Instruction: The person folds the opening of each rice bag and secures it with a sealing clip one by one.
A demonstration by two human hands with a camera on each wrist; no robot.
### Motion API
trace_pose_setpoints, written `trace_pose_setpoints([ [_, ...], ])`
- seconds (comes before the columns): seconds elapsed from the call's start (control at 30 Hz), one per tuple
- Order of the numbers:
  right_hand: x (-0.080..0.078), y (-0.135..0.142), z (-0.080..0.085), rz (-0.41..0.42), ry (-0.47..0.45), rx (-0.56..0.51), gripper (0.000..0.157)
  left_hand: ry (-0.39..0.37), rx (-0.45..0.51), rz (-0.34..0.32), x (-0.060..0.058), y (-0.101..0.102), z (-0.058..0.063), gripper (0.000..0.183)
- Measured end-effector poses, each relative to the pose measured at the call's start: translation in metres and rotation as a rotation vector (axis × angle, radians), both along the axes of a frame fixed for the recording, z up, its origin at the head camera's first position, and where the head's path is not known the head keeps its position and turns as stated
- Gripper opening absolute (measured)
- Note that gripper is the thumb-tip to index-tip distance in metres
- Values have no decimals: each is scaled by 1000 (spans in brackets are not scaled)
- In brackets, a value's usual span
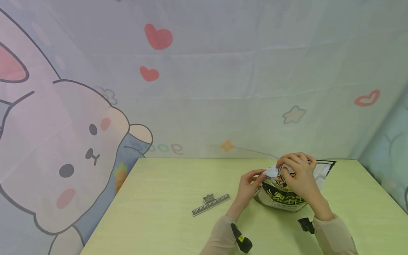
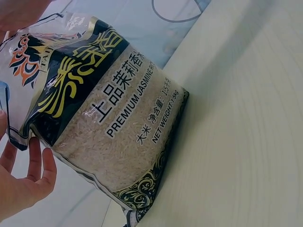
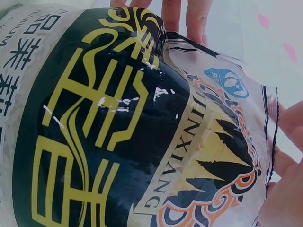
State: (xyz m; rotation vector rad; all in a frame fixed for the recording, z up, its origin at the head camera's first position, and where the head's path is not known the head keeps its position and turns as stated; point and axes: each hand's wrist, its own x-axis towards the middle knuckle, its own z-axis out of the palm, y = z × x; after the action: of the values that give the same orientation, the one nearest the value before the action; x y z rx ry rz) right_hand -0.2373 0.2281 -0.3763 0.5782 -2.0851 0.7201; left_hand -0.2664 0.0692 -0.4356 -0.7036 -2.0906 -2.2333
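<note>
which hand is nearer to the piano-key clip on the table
Left. The left hand is to the right of the piano-key clip, holding the jasmine rice bag at its left edge; the right hand is farther right, gripping the bag's top.

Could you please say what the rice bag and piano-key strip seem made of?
The rice bag looks like glossy, partly clear plastic film: it creases, shines and shows grains. The piano-key strip, flat and greyish, may be metal or plastic.
</note>
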Motion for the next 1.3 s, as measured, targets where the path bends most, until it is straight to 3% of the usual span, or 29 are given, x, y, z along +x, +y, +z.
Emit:
trace_pose_setpoints([
  [0.3, -2, -2, -1, -42, 19, 38, 9, 0, 9, -3, -14, 5, -21, 25],
  [0.47, -4, -1, -5, -59, 28, 52, 7, 4, 16, -9, -15, 5, -21, 25],
  [0.6, -2, -2, -2, -64, 11, 66, 17, -5, 21, -2, -13, 5, -19, 24],
  [0.9, -3, -4, -2, -97, 33, 64, 18, -56, 20, 34, 0, 4, -1, 22],
  [1.3, -2, -2, -3, -52, 39, 22, 12, -106, 65, 56, -14, 11, -20, 21],
])
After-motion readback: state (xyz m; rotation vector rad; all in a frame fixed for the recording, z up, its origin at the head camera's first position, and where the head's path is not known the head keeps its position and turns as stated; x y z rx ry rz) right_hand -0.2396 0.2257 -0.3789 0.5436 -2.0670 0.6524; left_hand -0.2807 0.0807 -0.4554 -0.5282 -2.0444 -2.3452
